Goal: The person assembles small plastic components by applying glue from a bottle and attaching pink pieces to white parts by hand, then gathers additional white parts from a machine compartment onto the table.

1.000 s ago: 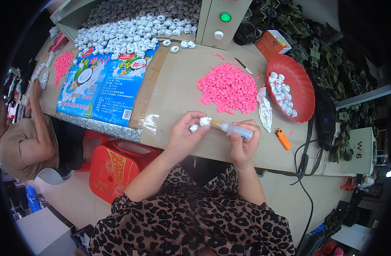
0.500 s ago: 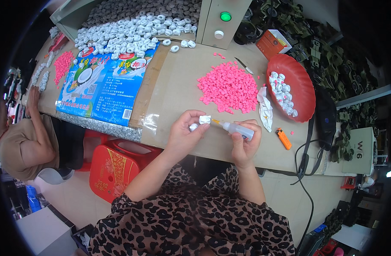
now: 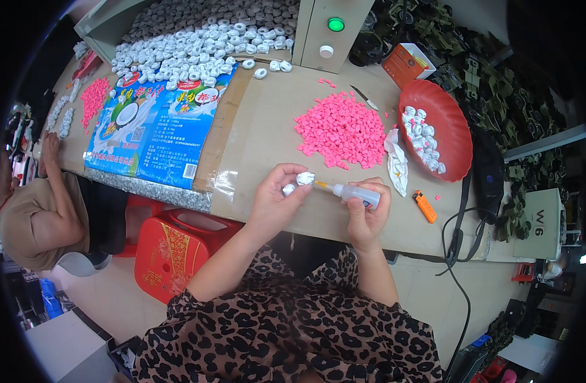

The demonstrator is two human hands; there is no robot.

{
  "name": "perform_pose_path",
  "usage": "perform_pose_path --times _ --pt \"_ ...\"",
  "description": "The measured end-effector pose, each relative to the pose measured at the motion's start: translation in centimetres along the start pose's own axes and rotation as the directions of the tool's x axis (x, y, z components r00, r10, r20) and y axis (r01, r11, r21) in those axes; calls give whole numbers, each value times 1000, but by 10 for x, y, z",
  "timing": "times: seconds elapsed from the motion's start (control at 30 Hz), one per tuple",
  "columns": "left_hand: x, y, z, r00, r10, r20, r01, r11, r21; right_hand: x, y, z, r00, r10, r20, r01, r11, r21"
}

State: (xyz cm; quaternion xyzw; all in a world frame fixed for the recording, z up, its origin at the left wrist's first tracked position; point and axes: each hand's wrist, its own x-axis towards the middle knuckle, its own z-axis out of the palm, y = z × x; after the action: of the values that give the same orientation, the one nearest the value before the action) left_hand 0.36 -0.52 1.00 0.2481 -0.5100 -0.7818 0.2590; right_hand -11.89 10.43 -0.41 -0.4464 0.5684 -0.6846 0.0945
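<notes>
Between the thumb and fingers of my left hand (image 3: pixel 277 199) is a small white piece (image 3: pixel 305 179). A second white piece (image 3: pixel 288 189) rests lower in the same hand. My right hand (image 3: pixel 367 214) grips a clear squeeze bottle (image 3: pixel 358 195) with a thin orange-yellow nozzle, held nearly level. The nozzle tip points left and meets or nearly meets the edge of the upper white piece. Beyond my hands lies a heap of small pink pieces (image 3: pixel 341 131). To the right, a red scalloped bowl (image 3: pixel 456 156) holds several white pieces, some with pink on them.
A crumpled white tissue (image 3: pixel 397 166), an orange lighter (image 3: pixel 424 207) and a knife (image 3: pixel 364 97) lie around the heap. Many white pieces (image 3: pixel 197 51) pile up behind a blue printed sheet (image 3: pixel 155 137). A red stool (image 3: pixel 178 252) stands lower left; a co-worker (image 3: pixel 44 217) sits far left.
The upper white piece has turned slightly in my left fingers, and the nozzle tip sits a little lower against it. My hands otherwise hold nearly the same place.
</notes>
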Motion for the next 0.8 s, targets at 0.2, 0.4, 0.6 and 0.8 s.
perform_pose_path --times 0.2,0.4,0.6,0.8 --pt "-1 2 1 1000 14 10 -14 999 29 -1 0 0 1000 1 9 -1 1000 10" --pt "0 1 0 1000 16 15 -17 1000 20 1 -8 5 996 83 -28 -77 981 178" --pt "0 -1 -3 1000 19 20 -19 1000 12 18 -12 -7 879 457 -133 -222 641 735" --pt "0 -1 -6 999 15 29 -15 1000 -25 26 -16 -34 829 550 99 -507 667 546"
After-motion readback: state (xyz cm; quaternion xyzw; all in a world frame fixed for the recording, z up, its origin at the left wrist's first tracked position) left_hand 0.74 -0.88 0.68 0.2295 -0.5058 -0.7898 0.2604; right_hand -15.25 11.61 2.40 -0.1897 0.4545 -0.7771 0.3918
